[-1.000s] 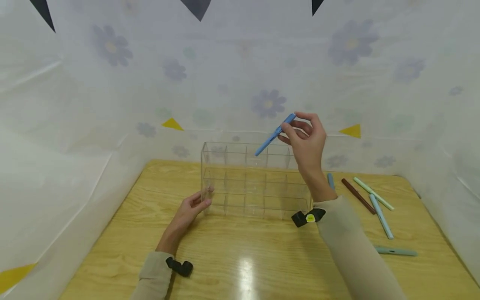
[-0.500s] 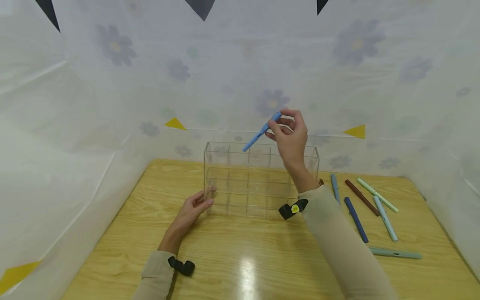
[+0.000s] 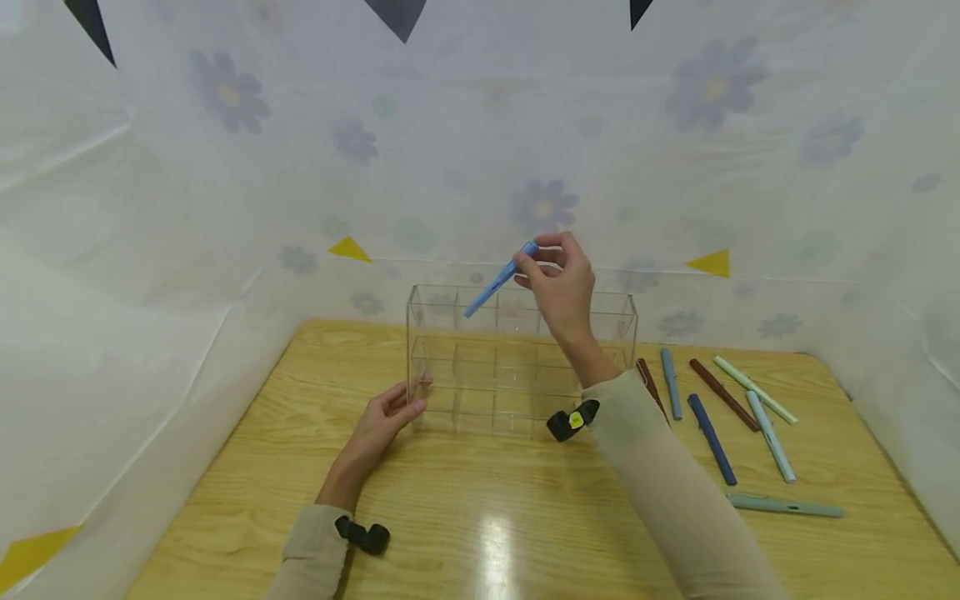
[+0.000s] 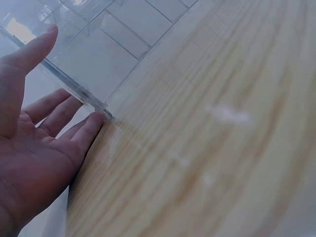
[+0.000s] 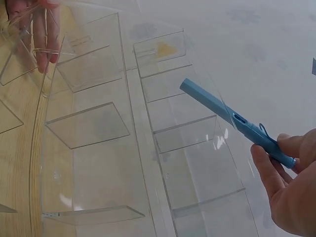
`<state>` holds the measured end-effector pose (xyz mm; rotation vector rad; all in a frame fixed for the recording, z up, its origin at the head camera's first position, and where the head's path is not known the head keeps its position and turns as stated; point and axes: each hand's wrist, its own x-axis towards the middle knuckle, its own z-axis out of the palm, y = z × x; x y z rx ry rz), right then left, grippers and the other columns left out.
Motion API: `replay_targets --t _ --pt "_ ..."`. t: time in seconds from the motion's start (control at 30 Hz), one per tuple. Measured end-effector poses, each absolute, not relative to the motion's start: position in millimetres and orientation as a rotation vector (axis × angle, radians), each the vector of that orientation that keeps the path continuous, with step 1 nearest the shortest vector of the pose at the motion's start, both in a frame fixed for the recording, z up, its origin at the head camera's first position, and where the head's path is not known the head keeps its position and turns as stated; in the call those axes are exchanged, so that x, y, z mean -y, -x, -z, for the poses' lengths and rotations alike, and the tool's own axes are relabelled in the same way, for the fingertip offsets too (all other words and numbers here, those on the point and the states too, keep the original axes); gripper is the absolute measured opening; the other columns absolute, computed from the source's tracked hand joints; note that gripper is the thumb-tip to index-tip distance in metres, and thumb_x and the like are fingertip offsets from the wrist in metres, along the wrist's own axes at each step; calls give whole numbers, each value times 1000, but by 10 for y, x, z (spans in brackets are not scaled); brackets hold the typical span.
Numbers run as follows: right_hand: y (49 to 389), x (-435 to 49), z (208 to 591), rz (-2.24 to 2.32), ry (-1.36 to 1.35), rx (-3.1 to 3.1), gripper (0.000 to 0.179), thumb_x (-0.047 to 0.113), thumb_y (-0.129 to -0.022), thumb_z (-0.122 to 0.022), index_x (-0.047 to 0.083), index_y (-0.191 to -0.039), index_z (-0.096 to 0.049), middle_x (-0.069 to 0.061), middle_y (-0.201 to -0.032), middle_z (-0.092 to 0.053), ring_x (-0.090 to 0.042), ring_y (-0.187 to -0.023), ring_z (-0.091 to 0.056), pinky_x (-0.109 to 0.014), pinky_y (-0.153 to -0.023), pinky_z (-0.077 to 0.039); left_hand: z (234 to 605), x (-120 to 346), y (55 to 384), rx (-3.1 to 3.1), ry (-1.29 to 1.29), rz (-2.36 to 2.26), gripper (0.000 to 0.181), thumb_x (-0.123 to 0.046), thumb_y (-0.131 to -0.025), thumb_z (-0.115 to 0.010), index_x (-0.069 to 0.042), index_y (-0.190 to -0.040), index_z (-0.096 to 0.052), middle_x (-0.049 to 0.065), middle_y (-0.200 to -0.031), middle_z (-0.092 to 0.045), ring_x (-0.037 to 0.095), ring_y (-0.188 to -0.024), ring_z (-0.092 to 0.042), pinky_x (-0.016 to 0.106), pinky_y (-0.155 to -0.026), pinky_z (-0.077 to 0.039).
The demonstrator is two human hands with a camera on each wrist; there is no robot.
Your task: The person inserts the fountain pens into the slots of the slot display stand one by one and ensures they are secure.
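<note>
A clear divided organizer (image 3: 517,400) stands on the wooden table, with rows of see-through compartments. My right hand (image 3: 564,287) pinches a blue pen (image 3: 491,292) near its upper end, at the clip end. The pen slants down to the left, its lower tip overlapping the organizer's top row in the head view. In the right wrist view, the same pen (image 5: 207,101) shows its clip beside the fingers. At the organizer's lower left corner, my left hand (image 3: 384,417) touches the side with nearly straight fingers, its thumb spread across the front edge.
Several pens lie right of the organizer: dark blue (image 3: 712,440), brown (image 3: 723,394), pale green (image 3: 753,389), light blue (image 3: 771,436), grey-green (image 3: 787,505) and others. A flowered white curtain (image 3: 465,125) hangs behind the table (image 3: 442,508).
My right hand has carried the blue pen leftward over the organizer, dipping a little in the last half second. More pens show beside the right sleeve. The left hand stays at the corner.
</note>
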<state>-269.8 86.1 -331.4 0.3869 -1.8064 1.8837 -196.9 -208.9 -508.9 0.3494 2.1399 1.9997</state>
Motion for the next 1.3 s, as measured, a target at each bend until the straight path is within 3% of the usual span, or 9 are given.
replay_targets --t 0.43,0.83,1.13,1.3 --pt "2676 -907 3345 -1834 -385 1988 19 8 -96 -74 -6 -105 -65 -22 -98 -74 -27 -79 -76 -32 -72 -61 5073 2051 1967 -2131 -341 -2012 55 -26 -106 -61 -11 -156 -45 7 -154 -50 24 -141 -47 29 -106 -46" --pt "2661 -1029 3315 -1727 -427 2130 19 11 -96 -74 -3 -104 -64 -21 -99 -75 -31 -84 -76 -35 -71 -62 5064 2037 1958 -2129 -362 -2010 53 -24 -106 -61 -11 -155 -47 8 -154 -50 26 -143 -45 25 -102 -47" --pt "2666 -1094 3292 -1765 -433 2159 29 15 -96 -75 -2 -116 -61 -21 -102 -74 -26 -87 -76 -35 -72 -62 5078 2035 1990 -2120 -322 -2014 56 -26 -105 -63 -11 -156 -44 10 -154 -50 27 -141 -48 29 -104 -48" --pt "2611 -1183 3253 -1692 -419 2166 35 19 -98 -74 -2 -122 -61 -20 -110 -71 -29 -96 -73 -38 -78 -61 5094 2050 2004 -2124 -361 -2002 55 -26 -106 -61 -11 -156 -45 10 -155 -48 28 -142 -46 36 -107 -46"
